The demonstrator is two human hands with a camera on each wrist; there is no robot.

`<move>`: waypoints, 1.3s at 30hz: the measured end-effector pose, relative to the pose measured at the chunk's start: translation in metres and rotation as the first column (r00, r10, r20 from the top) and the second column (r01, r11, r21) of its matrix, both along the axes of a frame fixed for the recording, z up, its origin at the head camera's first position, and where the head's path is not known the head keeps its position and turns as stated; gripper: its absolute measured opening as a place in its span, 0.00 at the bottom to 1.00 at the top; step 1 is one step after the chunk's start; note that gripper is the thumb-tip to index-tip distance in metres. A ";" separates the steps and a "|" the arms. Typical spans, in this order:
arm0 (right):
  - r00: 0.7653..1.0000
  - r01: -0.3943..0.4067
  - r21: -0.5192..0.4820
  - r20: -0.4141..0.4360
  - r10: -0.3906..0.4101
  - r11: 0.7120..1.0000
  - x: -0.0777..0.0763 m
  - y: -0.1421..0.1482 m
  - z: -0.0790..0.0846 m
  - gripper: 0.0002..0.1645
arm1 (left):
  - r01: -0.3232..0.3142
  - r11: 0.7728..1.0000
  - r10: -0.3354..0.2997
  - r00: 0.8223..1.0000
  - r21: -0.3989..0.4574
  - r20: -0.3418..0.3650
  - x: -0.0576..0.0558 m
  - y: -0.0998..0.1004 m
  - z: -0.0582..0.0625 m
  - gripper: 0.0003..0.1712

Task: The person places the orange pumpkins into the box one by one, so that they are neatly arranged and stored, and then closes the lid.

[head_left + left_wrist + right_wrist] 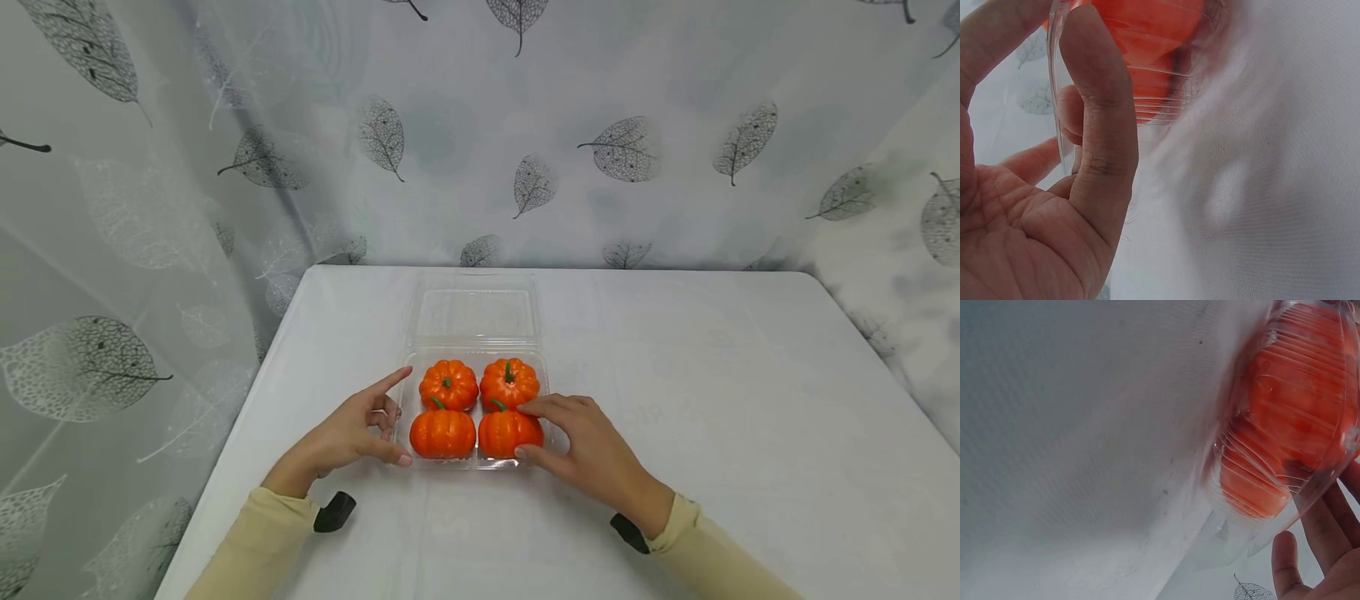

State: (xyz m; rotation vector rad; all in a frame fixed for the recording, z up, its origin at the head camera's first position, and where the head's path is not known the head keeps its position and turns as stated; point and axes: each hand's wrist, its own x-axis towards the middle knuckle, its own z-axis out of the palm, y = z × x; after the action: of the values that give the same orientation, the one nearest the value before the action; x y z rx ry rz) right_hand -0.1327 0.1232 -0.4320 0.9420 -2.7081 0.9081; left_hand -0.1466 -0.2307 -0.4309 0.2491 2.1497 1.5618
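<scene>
Several orange pumpkins sit in a clear plastic clamshell container [471, 464], two in the far row and two in the near row. My right hand [588, 450] holds the near right pumpkin [504, 435], thumb at its front and fingers over its top. Beside the container's left wall is my left hand [337, 435]. Its index finger points along the far left side, the thumb lies at the near left corner, and the other fingers bend loosely against the rim. Ribbed plastic walls cover the pumpkins [1297, 394] in the right wrist view.
The container's clear lid [476, 313] lies folded back on the white table [720, 400]. A leaf-patterned curtain [465, 150] hangs behind the table and along its sides. A dark strap piece [334, 512] shows at the left wrist.
</scene>
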 end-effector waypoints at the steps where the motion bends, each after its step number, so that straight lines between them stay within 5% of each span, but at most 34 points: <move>1: 1.000 0.001 -0.006 0.001 -0.001 1.000 0.000 0.000 0.000 0.29 | 0.001 1.000 -0.001 1.000 -0.003 -0.002 0.000 0.000 0.000 0.68; 23: 0.999 0.017 0.005 -0.038 -0.017 1.000 0.006 -0.001 -0.003 0.31 | 0.004 0.999 -0.003 1.000 -0.036 0.010 -0.001 0.000 0.002 0.64; 32: 1.000 0.027 0.002 -0.015 -0.027 1.000 0.005 0.001 0.002 0.37 | -0.141 0.977 0.129 0.988 -0.161 -0.085 -0.009 -0.003 0.014 0.42; 35: 0.999 0.031 -0.020 -0.009 -0.031 0.999 0.003 0.004 0.008 0.38 | -0.209 0.973 0.195 0.971 -0.097 -0.138 -0.015 -0.002 0.019 0.36; 39: 1.000 0.015 -0.075 0.026 -0.013 0.997 -0.006 0.009 0.022 0.37 | -0.223 0.970 0.241 0.942 0.101 -0.235 -0.022 -0.001 0.031 0.39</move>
State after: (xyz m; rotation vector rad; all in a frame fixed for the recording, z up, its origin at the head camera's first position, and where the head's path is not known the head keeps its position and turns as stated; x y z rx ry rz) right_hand -0.1383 0.1326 -0.4100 0.9012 -2.6772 1.0189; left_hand -0.1687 -0.2320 -0.4003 0.2299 2.3858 1.8279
